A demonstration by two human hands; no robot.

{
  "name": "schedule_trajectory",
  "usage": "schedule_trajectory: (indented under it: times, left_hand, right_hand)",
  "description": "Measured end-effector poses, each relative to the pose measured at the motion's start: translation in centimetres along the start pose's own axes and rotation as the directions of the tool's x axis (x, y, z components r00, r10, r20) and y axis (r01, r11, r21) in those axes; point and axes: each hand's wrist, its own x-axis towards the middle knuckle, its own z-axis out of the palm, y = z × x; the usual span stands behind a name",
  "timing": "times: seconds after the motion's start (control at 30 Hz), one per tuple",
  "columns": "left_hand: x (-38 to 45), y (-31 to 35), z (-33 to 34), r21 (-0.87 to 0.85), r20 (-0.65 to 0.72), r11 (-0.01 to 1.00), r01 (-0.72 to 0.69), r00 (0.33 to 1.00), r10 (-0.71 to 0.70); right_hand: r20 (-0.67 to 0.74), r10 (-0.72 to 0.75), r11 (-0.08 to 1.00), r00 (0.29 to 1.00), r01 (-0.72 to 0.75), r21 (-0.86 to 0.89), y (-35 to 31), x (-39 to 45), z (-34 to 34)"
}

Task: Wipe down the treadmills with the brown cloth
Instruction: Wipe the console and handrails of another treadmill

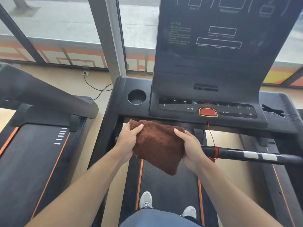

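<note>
Head view: both hands [159,143] around brown cloth [157,145]

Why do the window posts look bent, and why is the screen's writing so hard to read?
Head view: the wide-angle lens bows straight lines near the edges, such as the window post; daylight through the glass leaves the console panel dim and hazy, its lettering soft, while the brown cloth and both hands are sharp.
</note>
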Motion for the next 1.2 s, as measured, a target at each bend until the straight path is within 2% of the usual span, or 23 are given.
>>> schedule_trajectory:
  times: [0.07,0.13,0.2,0.23,0.3,0.4,0.47,0.57,0.67,0.73,0.8,0.87,0.97,1.03,1.13,1.2]
  left_hand:
    - [-0.1,0.0,0.0,0.029,0.002,0.999,-0.025,1.000,0.025]
    - [-0.5,0.3,0.3,-0.020,0.042,1.000,-0.018,0.999,0.019]
    - [-1.2,0.9,0.8,-0.106,0.106,0.994,-0.004,0.994,0.016]
    - [-1.5,1.3,1.1,-0.145,0.140,0.989,-0.001,0.990,0.021]
    - [-1.8,1.9,1.8,-0.191,0.191,0.982,-0.009,0.980,0.046]
    - [-2.1,2.5,2.8,-0.149,0.219,0.988,-0.035,0.973,0.068]
    - [-2.4,2.9,3.0,-0.129,0.239,0.991,-0.024,0.970,0.055]
    - [-2.5,3.6,2.4,-0.169,0.263,0.986,-0.002,0.964,0.047]
    - [-2.4,4.1,1.3,-0.180,0.234,0.984,-0.016,0.970,0.059]
    - [-2.1,4.0,0.8,-0.166,0.179,0.985,-0.036,0.982,0.067]
    - [-1.9,3.6,0.4,-0.152,0.124,0.987,-0.053,0.990,0.072]
    - [-1.4,3.0,0.3,-0.125,0.079,0.989,-0.072,0.993,0.082]
    - [-0.7,2.1,0.2,-0.063,0.011,0.992,-0.111,0.994,0.112]
    - [-0.2,1.5,0.2,-0.023,-0.022,0.993,-0.120,0.993,0.119]
    - [0.3,0.9,0.8,0.055,-0.018,0.992,-0.114,0.993,0.116]
    - [0.7,0.4,1.5,0.158,0.004,0.978,-0.138,0.990,0.139]
  right_hand:
    - [-0.062,-0.033,0.999,0.998,0.031,-0.026,0.0,-0.1,-0.1]
    - [0.036,0.022,0.988,0.999,-0.027,0.149,0.0,-0.2,-0.7]
    - [0.138,0.097,0.925,0.986,-0.141,0.352,-0.3,-0.5,-1.5]
    - [0.187,0.122,0.906,0.975,-0.187,0.379,-0.3,-0.5,-1.7]
    - [0.236,0.187,0.917,0.954,-0.255,0.305,0.6,-0.6,-1.4]
    - [0.337,0.271,0.935,0.902,-0.330,0.132,2.1,-0.7,0.1]
    - [0.409,0.267,0.948,0.873,-0.313,0.049,2.3,-1.0,1.0]
    - [0.468,0.197,0.965,0.862,-0.254,0.061,2.0,-1.3,1.6]
    - [0.341,0.022,0.997,0.940,-0.047,0.065,1.8,-1.0,1.6]
    - [0.177,-0.115,0.991,0.978,0.101,0.085,1.4,-0.7,0.9]
    - [0.017,-0.176,0.977,0.984,0.173,0.126,0.8,-0.3,-0.3]
    - [-0.136,-0.257,0.964,0.957,0.263,0.030,0.1,-0.1,-1.7]
    - [-0.305,-0.401,0.912,0.864,0.346,-0.219,-0.8,0.2,-4.0]
    - [-0.342,-0.451,0.883,0.824,0.357,-0.306,-1.4,-0.1,-5.1]
    - [-0.335,-0.490,0.856,0.805,0.371,-0.360,-2.0,-0.7,-5.2]
    - [-0.319,-0.564,0.793,0.762,0.392,-0.466,-2.1,-1.0,-3.9]
